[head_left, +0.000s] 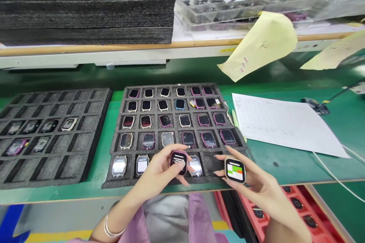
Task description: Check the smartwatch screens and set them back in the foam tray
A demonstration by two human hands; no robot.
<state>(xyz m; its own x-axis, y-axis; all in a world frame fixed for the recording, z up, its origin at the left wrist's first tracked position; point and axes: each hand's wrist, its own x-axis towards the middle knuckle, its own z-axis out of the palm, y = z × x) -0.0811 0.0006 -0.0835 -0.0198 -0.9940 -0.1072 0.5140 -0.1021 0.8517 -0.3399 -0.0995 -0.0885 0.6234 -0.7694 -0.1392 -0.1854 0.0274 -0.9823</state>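
Observation:
My left hand [164, 167] is closed around a purple-framed smartwatch [178, 162], thumb on its lit screen, which shows white text. In my right hand [253, 178] is a pale-framed smartwatch [235, 169], gripped by its edges, with green, white and orange blocks on its display. Both watches are held over the front row of a dark foam tray [211, 161]. Rows of strapless watches in pale, purple and blue frames fill most of its pockets. Another pale watch [195, 165] lies just behind my left fingertips, partly covered.
At the left lies a second foam tray [75, 163] with several watches. Printed paper sheets [285, 125] and a white cable [333, 171] are on the right. Stacked foam [91, 7] and clear plastic trays [211, 11] occupy the shelf; red trays [299, 209] stand below the table edge.

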